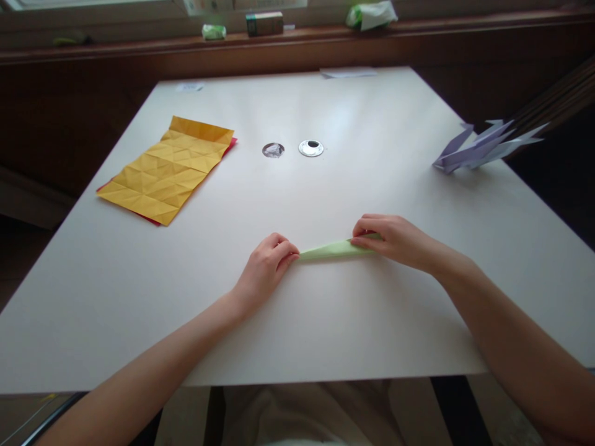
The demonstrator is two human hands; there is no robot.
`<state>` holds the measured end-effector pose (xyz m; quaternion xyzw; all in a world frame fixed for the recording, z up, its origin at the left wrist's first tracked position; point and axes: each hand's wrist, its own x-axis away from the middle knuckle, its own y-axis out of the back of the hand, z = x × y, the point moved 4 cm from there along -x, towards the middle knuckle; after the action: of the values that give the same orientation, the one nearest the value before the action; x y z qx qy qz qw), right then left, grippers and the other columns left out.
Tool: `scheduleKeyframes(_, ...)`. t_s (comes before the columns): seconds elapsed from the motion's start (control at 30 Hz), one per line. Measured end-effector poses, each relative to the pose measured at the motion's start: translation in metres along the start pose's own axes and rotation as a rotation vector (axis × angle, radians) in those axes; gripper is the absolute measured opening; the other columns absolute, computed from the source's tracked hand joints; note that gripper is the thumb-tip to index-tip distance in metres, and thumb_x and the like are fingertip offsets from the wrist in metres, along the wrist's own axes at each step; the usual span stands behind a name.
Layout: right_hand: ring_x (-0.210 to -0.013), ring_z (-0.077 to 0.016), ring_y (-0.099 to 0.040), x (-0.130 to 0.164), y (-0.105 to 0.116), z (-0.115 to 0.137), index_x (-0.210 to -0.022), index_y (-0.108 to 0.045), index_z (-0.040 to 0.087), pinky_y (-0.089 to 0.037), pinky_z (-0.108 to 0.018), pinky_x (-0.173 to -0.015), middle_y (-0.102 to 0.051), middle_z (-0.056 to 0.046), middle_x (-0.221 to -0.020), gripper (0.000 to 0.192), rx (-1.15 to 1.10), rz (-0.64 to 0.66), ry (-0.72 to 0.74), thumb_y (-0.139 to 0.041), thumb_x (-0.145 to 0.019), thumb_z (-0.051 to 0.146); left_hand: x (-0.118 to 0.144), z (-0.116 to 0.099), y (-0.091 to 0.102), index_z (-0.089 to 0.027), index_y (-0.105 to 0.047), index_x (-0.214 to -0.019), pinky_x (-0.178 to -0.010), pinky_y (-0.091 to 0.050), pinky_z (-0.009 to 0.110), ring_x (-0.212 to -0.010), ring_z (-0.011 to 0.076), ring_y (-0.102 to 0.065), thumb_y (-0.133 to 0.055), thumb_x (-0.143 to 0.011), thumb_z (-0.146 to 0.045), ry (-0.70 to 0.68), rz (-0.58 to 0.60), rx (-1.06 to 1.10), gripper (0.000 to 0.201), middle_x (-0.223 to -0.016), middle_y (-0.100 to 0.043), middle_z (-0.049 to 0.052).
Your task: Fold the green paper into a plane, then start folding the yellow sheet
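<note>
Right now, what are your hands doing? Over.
Left hand and right hand pinch the ends of a folded green paper flat on the table. Yellow paper far left, out of the way.

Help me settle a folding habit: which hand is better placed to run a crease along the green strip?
Probably the right hand: its fingers lie flat on the green strip, while the left hand pinches the pointed tip, anchoring it.

Two bare forearms, unsleeved to the frame edge, end in the left hand [266,266] and right hand [395,240]; no rings, watch or gloves. Light beige clothing [307,412] shows below.
</note>
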<state>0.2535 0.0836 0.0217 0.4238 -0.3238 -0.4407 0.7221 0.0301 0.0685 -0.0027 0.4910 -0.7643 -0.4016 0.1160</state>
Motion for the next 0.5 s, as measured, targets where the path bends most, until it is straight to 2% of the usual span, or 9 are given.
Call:
scheduleKeyframes(0.17, -0.071, -0.0153, -0.05, 0.0, 0.0, 0.005, -0.068, -0.053, 0.019, -0.038, -0.027, -0.064, -0.058, -0.002, -0.074, 0.017, 0.132, -0.022, 0.08, -0.049, -0.083, 0.028, -0.001, -0.001, 0.0, -0.017, -0.057, -0.08, -0.071, -0.042, 0.027, -0.079, 0.0141, -0.05, -0.048, -0.085, -0.015, 0.008, -0.005, -0.006, 0.01, -0.08, -0.055, 0.002)
scheduleKeyframes(0.33, -0.075, -0.0178, -0.052, 0.003, -0.001, 0.016, -0.074, -0.056, 0.019, -0.037, -0.033, -0.073, -0.061, -0.002, -0.074, 0.009, 0.277, -0.128, 0.157, -0.051, -0.081, 0.023, -0.002, -0.002, 0.0, -0.017, -0.057, -0.078, -0.071, -0.042, 0.027, -0.078, 0.0141, -0.051, -0.05, -0.084, -0.015, 0.007, -0.002, 0.013, 0.01, -0.079, -0.056, 0.002)
scheduleKeyframes(0.5, -0.077, -0.0167, -0.054, 0.006, -0.009, 0.04, -0.08, -0.058, 0.019, -0.039, -0.031, -0.074, -0.063, -0.003, -0.076, 0.01, 0.146, -0.22, 0.286, -0.05, -0.084, 0.023, 0.0, -0.004, -0.003, -0.017, -0.058, -0.078, -0.07, -0.041, 0.025, -0.077, 0.0132, -0.05, -0.049, -0.085, -0.016, 0.003, 0.005, 0.028, 0.011, -0.078, -0.056, 0.001)
